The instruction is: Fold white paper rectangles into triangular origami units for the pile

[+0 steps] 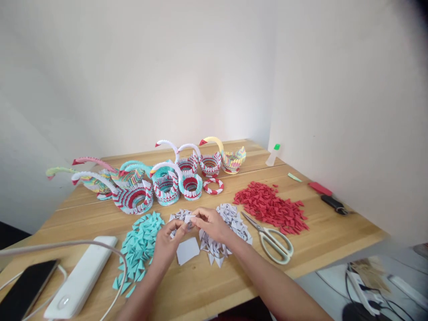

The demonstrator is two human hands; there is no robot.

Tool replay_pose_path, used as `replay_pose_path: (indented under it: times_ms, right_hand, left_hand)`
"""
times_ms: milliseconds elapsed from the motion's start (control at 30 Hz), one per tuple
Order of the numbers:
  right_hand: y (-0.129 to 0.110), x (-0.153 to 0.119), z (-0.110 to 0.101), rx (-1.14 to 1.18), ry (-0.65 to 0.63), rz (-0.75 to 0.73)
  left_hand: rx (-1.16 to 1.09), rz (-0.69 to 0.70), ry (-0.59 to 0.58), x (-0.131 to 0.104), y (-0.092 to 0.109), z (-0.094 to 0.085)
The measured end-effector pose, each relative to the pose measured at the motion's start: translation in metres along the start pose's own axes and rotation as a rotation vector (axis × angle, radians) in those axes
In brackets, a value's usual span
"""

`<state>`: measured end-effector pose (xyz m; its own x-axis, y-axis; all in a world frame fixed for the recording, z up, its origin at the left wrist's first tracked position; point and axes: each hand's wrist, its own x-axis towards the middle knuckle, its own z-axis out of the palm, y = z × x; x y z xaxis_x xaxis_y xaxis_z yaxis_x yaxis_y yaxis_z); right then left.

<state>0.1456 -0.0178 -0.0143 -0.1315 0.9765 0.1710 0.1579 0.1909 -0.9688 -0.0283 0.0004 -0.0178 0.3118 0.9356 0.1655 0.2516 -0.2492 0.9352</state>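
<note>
Between my two hands is a small white piece of paper, pinched at both sides. My left hand grips its left side with thumb and fingers. On its right side, my right hand has its fingertips closed on the paper. Just below them a stack of white paper sheets lies on the table. White folded paper triangles are heaped behind and beside my right hand, partly covered by it. A pile of turquoise folded triangles is left of my left hand.
Several folded-paper swans stand at the back, beside a red-and-white paper ring. Scissors lie near the red triangles at right. A white power bank, a cable and a phone occupy the left front.
</note>
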Motion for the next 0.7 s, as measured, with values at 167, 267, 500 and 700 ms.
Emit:
replay_pose_path:
  times_ms: [167, 267, 500, 700]
  right_hand:
    - [-0.0061, -0.0020, 0.0005, -0.133, 0.008, -0.029]
    - [-0.0042, -0.0017, 0.0013, -0.040, -0.015, -0.019]
    - [-0.0019, -0.0024, -0.0003, -0.077, 0.006, -0.037]
    - [0.0014, -0.0001, 0.0001, 0.090, -0.032, -0.010]
  left_hand:
    - [-0.009, 0.020, -0.007, 0.0018, -0.0034, -0.0001]
    - [-0.018, 0.027, -0.014, 0.0015, -0.0059, -0.0006]
    - [-0.092, -0.023, -0.052, -0.0004, 0.0002, 0.0012]
    - [-0.111, -0.003, -0.030, -0.0003, -0.0060, -0.0001]
